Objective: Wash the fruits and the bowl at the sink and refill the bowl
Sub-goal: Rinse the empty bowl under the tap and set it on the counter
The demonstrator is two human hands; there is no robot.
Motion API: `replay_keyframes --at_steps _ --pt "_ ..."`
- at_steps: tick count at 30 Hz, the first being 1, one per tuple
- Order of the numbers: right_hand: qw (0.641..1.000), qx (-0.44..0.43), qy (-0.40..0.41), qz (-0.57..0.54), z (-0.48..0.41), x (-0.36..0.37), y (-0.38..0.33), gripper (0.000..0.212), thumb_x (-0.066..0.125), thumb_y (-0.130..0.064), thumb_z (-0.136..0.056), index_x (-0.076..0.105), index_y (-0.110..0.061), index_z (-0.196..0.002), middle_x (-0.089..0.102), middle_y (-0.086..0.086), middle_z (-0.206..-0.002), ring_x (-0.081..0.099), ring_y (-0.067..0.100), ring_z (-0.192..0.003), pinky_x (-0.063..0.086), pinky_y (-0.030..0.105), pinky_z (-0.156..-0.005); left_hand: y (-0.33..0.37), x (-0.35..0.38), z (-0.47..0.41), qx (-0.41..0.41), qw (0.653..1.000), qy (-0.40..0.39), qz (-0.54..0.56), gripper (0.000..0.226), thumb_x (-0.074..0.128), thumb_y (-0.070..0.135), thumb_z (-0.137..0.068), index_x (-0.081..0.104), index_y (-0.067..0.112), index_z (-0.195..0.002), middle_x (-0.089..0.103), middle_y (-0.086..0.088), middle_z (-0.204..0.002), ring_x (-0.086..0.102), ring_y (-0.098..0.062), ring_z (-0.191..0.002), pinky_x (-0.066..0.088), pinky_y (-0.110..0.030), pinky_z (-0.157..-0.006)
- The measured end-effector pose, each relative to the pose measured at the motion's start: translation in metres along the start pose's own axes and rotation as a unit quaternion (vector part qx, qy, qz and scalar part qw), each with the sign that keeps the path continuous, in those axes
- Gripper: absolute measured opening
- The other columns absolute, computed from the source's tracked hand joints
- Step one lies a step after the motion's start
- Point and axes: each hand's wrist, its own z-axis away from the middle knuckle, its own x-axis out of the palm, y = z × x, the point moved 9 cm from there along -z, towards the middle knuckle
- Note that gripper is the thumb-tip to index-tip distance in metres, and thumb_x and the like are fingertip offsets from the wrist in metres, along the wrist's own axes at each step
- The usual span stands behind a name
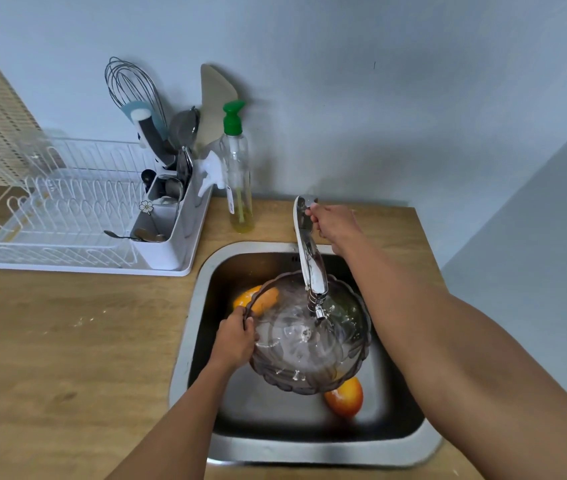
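A clear smoky scalloped bowl [296,362] hangs over the steel sink [190,306], under the chrome tap's spout [313,268]. Water runs from the spout into the bowl and splashes. My left hand [235,337] grips the bowl's left rim. My right hand [334,228] is closed on the tap's handle at the back of the sink. An orange fruit [254,299] lies in the basin behind the bowl's left edge, partly hidden. A second orange-red fruit [346,396] lies on the sink floor under the bowl's near right edge.
A white dish rack [67,216] with a cutlery holder [164,216], whisk and utensils stands at the left on the wooden counter [67,341]. A soap bottle with a green pump [239,168] stands behind the sink's left corner. Walls close the back and right.
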Motion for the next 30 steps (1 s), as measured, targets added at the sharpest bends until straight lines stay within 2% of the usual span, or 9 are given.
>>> replay_keyframes --at_steps 5,11,15,16,19,22,24,28,30 --pt "0.999 -0.037 0.009 -0.016 0.006 -0.005 0.003 0.024 0.057 -0.024 -0.092 0.072 -0.006 -0.085 0.059 -0.004 -0.065 0.046 0.009 -0.059 0.038 0.026 -0.065 0.0 -0.002 0.001 -0.007 1.0 0.009 -0.01 0.014 0.044 0.024 -0.101 0.057 0.022 -0.101 0.066 -0.006 -0.091 0.066 -0.018 -0.083 0.058 -0.04 -0.078" --pt "0.985 -0.06 0.141 0.075 0.044 -0.055 0.072 0.027 0.044 -0.027 -0.098 0.063 -0.016 -0.082 0.061 0.0 -0.077 0.053 0.01 -0.068 0.038 0.025 -0.062 -0.001 0.0 0.001 -0.01 1.0 0.023 -0.019 0.016 0.044 0.022 -0.101 0.057 0.017 -0.108 0.066 -0.004 -0.09 0.066 -0.017 -0.082 0.059 -0.039 -0.078" --pt "0.981 -0.076 0.053 0.17 0.074 -0.04 0.132 0.025 0.044 -0.027 -0.099 0.063 -0.015 -0.088 0.064 0.004 -0.083 0.06 0.015 -0.077 0.048 0.029 -0.07 -0.002 0.003 0.001 -0.006 0.999 0.023 -0.039 0.015 0.043 0.024 -0.101 0.056 0.018 -0.107 0.066 -0.005 -0.089 0.066 -0.018 -0.082 0.058 -0.042 -0.08" --pt "0.961 -0.11 0.003 0.256 0.082 -0.027 0.14 0.023 0.044 -0.027 -0.098 0.063 -0.014 -0.093 0.063 0.002 -0.089 0.06 0.014 -0.082 0.049 0.029 -0.074 0.0 0.004 0.002 -0.001 0.998 0.022 -0.056 0.016 0.043 0.024 -0.101 0.055 0.018 -0.109 0.066 -0.005 -0.089 0.065 -0.018 -0.082 0.058 -0.041 -0.079" --pt "0.847 -0.18 -0.127 0.484 0.101 0.007 0.167 0.028 0.042 -0.029 -0.097 0.059 -0.012 -0.113 0.059 0.006 -0.109 0.057 0.023 -0.102 0.05 0.037 -0.084 0.005 0.002 0.002 0.018 0.995 0.022 -0.094 0.019 0.042 0.025 -0.101 0.054 0.017 -0.113 0.066 -0.006 -0.09 0.065 -0.019 -0.082 0.057 -0.038 -0.077" --pt "0.811 -0.161 -0.132 0.546 0.1 0.012 0.174 0.038 0.04 -0.027 -0.097 0.053 -0.008 -0.127 0.053 0.011 -0.126 0.05 0.027 -0.116 0.044 0.037 -0.098 0.006 0.0 0.001 0.02 0.994 0.024 -0.101 0.019 0.042 0.026 -0.101 0.054 0.017 -0.112 0.066 -0.005 -0.091 0.065 -0.021 -0.083 0.057 -0.044 -0.08" --pt "0.808 -0.164 -0.11 0.555 0.097 0.02 0.166 0.046 0.039 -0.03 -0.097 0.047 -0.006 -0.135 0.044 0.013 -0.139 0.042 0.029 -0.125 0.038 0.039 -0.107 0.005 0.0 0.0 0.013 0.995 0.028 -0.09 0.017 0.042 0.027 -0.101 0.055 0.019 -0.109 0.066 -0.005 -0.09 0.066 -0.021 -0.083 0.057 -0.047 -0.081" --pt "0.873 -0.122 -0.13 0.454 0.105 0.045 0.151 0.057 0.034 -0.038 -0.1 0.03 -0.009 -0.149 0.028 0.015 -0.154 0.027 0.033 -0.14 0.022 0.043 -0.118 0.006 0.004 0.0 0.007 0.998 0.023 -0.052 0.015 0.043 0.027 -0.101 0.056 0.022 -0.104 0.067 -0.002 -0.085 0.067 -0.019 -0.081 0.057 -0.047 -0.079" --pt "0.848 -0.14 -0.181 0.478 0.116 0.057 0.154 0.056 0.029 -0.045 -0.1 0.04 -0.013 -0.145 0.033 0.016 -0.153 0.027 0.034 -0.142 0.02 0.045 -0.117 0.006 0.002 -0.003 0.009 0.998 0.024 -0.057 0.015 0.043 0.028 -0.101 0.056 0.023 -0.105 0.067 -0.002 -0.086 0.067 -0.02 -0.082 0.057 -0.048 -0.081"
